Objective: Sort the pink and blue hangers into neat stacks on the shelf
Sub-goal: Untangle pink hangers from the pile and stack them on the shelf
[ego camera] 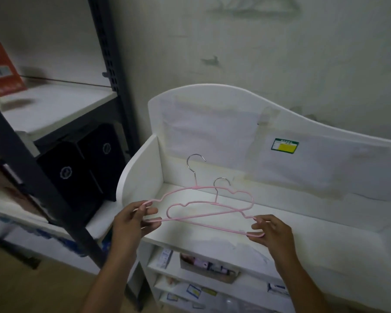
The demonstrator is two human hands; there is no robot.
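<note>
Left hand [132,222] pinches one pink hanger [203,190]; right hand [271,231] pinches another pink hanger [212,224] over the white shelf [303,245].

The room around me is dim and greyish, with no lamp in sight. The white shelf [212,236] in front of me is the brightest surface, lit softly and evenly; shadows on it are faint. The left side smears with motion blur, the red box [2,68] especially. Straight edges bow toward the corners, which darken.
</note>
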